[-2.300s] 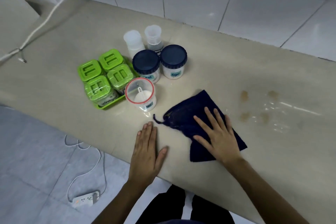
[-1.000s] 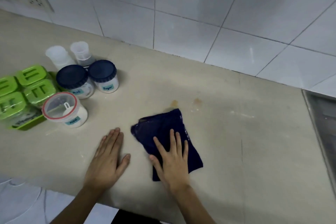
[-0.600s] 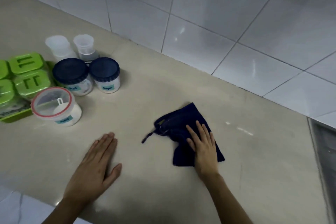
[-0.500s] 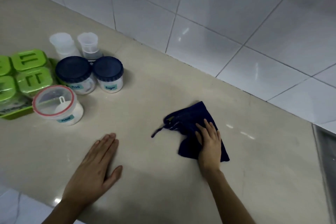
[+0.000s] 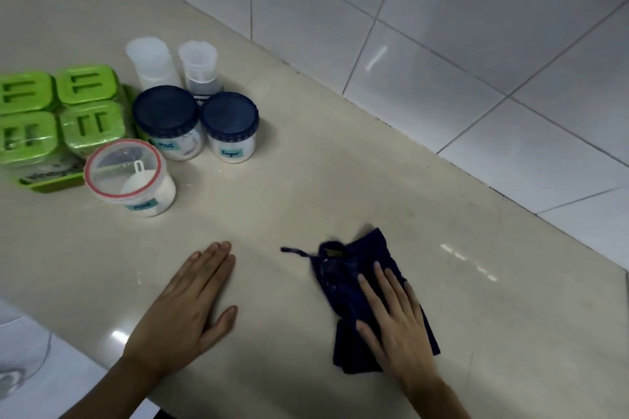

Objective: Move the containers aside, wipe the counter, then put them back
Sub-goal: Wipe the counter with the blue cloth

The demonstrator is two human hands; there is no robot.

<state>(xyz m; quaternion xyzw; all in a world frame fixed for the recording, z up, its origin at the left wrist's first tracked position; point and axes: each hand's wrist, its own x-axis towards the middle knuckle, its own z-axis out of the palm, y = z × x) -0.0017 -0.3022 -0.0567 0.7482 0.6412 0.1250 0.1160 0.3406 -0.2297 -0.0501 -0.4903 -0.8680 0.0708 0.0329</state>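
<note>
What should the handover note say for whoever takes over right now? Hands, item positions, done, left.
Left hand: flat on the counter, empty.
Right hand: open palm pressing the dark blue cloth onto the counter.
Containers grouped at the left: green-lidded boxes in a green tray, two blue-lidded jars, red-rimmed tub, two clear bottles behind.
Done: containers look already moved aside; wiping under way.
Left: finish wiping, then put the containers back.
</note>
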